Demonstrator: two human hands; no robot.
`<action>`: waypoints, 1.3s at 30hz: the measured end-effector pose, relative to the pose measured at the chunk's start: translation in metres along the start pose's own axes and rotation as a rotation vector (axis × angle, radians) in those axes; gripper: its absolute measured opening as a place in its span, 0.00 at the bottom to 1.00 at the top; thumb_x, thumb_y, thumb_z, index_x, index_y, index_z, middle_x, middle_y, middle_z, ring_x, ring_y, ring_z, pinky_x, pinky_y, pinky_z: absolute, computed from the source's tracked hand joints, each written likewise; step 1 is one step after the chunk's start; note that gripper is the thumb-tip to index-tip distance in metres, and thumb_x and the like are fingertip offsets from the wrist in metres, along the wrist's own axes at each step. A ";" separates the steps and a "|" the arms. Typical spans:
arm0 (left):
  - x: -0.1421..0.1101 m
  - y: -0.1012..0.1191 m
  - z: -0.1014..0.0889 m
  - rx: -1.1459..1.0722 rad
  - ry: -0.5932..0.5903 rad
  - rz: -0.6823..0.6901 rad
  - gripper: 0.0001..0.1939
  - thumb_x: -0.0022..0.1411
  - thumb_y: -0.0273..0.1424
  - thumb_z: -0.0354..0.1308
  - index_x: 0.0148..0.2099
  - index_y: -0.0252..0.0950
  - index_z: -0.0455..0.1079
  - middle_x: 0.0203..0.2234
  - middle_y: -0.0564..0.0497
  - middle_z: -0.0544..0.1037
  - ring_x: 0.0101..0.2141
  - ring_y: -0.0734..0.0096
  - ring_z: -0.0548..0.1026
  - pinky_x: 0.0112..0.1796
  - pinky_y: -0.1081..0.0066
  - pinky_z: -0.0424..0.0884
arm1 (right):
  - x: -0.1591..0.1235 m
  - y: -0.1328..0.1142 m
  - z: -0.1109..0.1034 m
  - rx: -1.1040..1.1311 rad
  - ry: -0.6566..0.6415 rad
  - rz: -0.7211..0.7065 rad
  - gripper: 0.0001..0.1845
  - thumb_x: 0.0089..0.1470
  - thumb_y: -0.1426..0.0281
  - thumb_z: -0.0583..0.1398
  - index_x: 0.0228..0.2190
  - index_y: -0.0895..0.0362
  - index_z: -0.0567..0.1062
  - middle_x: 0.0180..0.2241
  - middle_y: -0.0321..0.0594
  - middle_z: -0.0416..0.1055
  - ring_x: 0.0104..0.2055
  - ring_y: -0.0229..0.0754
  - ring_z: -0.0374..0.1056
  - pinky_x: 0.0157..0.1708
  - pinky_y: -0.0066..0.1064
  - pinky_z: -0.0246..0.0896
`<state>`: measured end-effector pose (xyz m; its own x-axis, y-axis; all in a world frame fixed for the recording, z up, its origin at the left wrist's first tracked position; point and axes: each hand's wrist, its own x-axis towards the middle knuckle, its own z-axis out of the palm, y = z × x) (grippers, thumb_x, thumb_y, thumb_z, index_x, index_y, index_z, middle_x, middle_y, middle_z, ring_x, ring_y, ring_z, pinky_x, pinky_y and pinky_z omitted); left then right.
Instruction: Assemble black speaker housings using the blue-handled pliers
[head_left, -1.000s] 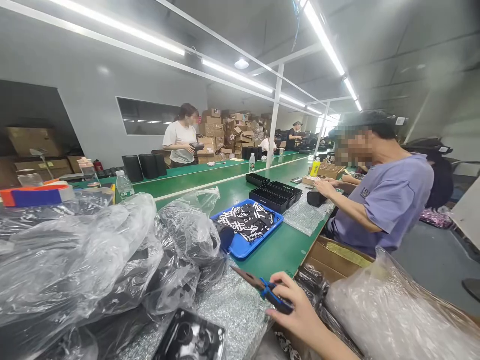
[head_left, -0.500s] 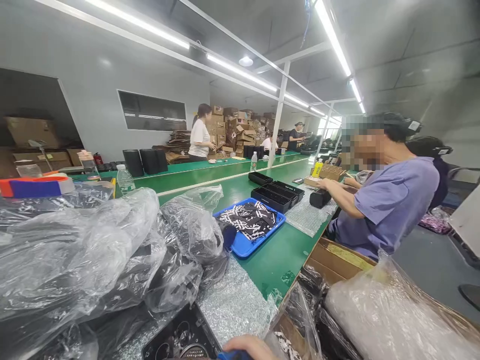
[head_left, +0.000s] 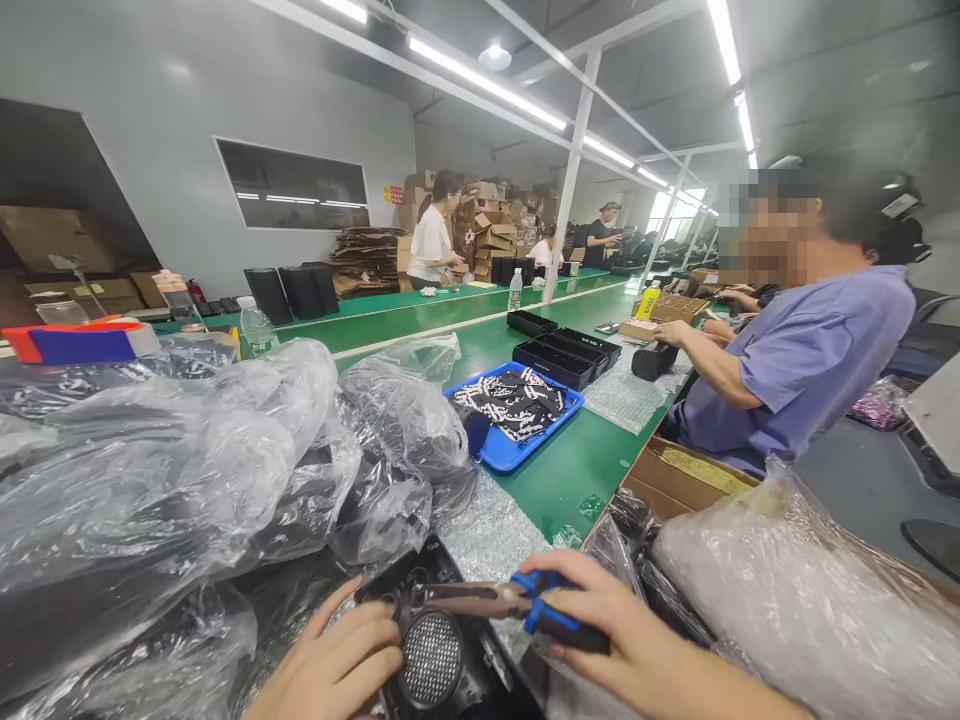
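My right hand (head_left: pixel 622 640) is closed round the blue handles of a pair of pliers (head_left: pixel 495 602), whose brown jaws point left over a black plastic part (head_left: pixel 442 660) with a round mesh grille (head_left: pixel 431 658). My left hand (head_left: pixel 337 670) rests on the left edge of that black part, fingers curled against it next to the grille. The part lies on bubble wrap (head_left: pixel 491 535) at the near edge of the green table (head_left: pixel 570 470).
Clear plastic bags (head_left: pixel 187 470) of black parts pile up on the left. A blue tray (head_left: pixel 517 410) of black pieces and black trays (head_left: pixel 566 358) lie further along. A person in a purple shirt (head_left: pixel 795 370) works at the right. A cardboard box (head_left: pixel 675 480) and a filled bag (head_left: pixel 787 600) stand beside me.
The view has dropped towards the bench. My right hand has brought the pliers back over the black part, and my left hand has come into view on it. The standing person at the back walked right.
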<state>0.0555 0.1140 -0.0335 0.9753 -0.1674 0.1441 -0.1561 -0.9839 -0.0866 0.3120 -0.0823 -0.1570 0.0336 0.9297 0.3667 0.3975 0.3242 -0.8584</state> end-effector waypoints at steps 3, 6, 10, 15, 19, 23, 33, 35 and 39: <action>-0.010 0.006 0.000 -0.091 -0.082 -0.183 0.18 0.72 0.46 0.45 0.48 0.41 0.70 0.38 0.53 0.76 0.51 0.70 0.71 0.67 0.68 0.47 | -0.001 0.001 -0.024 -0.395 0.008 -0.233 0.21 0.59 0.76 0.53 0.51 0.59 0.75 0.58 0.53 0.65 0.59 0.49 0.62 0.55 0.45 0.63; -0.011 0.011 -0.003 -0.211 -0.188 -0.195 0.17 0.75 0.39 0.42 0.45 0.38 0.70 0.35 0.50 0.76 0.41 0.69 0.71 0.60 0.62 0.56 | 0.009 0.007 -0.035 -0.684 0.051 -0.430 0.20 0.57 0.79 0.53 0.48 0.58 0.74 0.56 0.51 0.67 0.54 0.51 0.63 0.50 0.47 0.61; -0.010 0.008 -0.002 -0.345 -0.084 -0.206 0.19 0.71 0.46 0.48 0.43 0.35 0.69 0.33 0.49 0.76 0.37 0.69 0.70 0.50 0.67 0.62 | 0.036 0.009 -0.038 -0.884 0.048 -0.710 0.18 0.61 0.79 0.49 0.44 0.58 0.76 0.51 0.48 0.72 0.51 0.52 0.64 0.49 0.48 0.54; -0.012 0.010 -0.001 -0.415 -0.098 -0.244 0.16 0.70 0.44 0.52 0.43 0.36 0.69 0.35 0.52 0.77 0.38 0.71 0.71 0.63 0.65 0.53 | 0.059 -0.003 -0.029 -0.862 0.061 -0.748 0.21 0.65 0.78 0.47 0.35 0.56 0.79 0.48 0.43 0.74 0.49 0.52 0.64 0.52 0.51 0.50; -0.012 0.010 -0.002 -0.436 -0.102 -0.260 0.13 0.71 0.40 0.52 0.41 0.35 0.68 0.34 0.52 0.74 0.39 0.73 0.71 0.66 0.67 0.44 | 0.069 -0.008 -0.019 -0.862 0.062 -0.792 0.24 0.66 0.78 0.44 0.33 0.58 0.78 0.44 0.45 0.74 0.46 0.51 0.63 0.53 0.50 0.50; -0.012 0.008 0.000 -0.439 -0.095 -0.236 0.12 0.74 0.37 0.49 0.39 0.36 0.67 0.33 0.53 0.74 0.38 0.74 0.70 0.67 0.66 0.41 | 0.076 -0.006 -0.018 -0.835 0.014 -0.784 0.22 0.65 0.80 0.46 0.33 0.57 0.78 0.44 0.41 0.72 0.45 0.49 0.62 0.53 0.48 0.49; -0.003 0.009 -0.008 -0.521 -0.214 -0.269 0.07 0.69 0.32 0.57 0.38 0.34 0.68 0.36 0.50 0.75 0.40 0.69 0.67 0.48 0.68 0.65 | 0.093 0.006 -0.025 -0.721 -0.173 -0.818 0.13 0.61 0.79 0.52 0.28 0.59 0.72 0.34 0.44 0.64 0.36 0.45 0.55 0.37 0.36 0.47; -0.002 0.009 -0.009 -0.563 -0.249 -0.276 0.06 0.68 0.30 0.58 0.37 0.34 0.68 0.36 0.49 0.74 0.41 0.67 0.66 0.49 0.67 0.65 | 0.089 0.007 -0.024 -0.702 -0.157 -0.815 0.15 0.62 0.80 0.50 0.27 0.60 0.71 0.33 0.45 0.63 0.35 0.45 0.54 0.36 0.36 0.47; -0.004 0.006 -0.006 -0.578 -0.224 -0.241 0.07 0.68 0.31 0.59 0.37 0.34 0.68 0.34 0.50 0.72 0.41 0.66 0.67 0.61 0.57 0.56 | 0.068 0.015 -0.021 -0.689 -0.145 -0.772 0.17 0.62 0.82 0.48 0.28 0.60 0.72 0.36 0.48 0.66 0.36 0.45 0.55 0.37 0.37 0.49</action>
<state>0.0497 0.1085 -0.0291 0.9926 0.0173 -0.1202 0.0728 -0.8773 0.4744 0.3398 -0.0174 -0.1373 -0.5437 0.5392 0.6432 0.7027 0.7115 -0.0025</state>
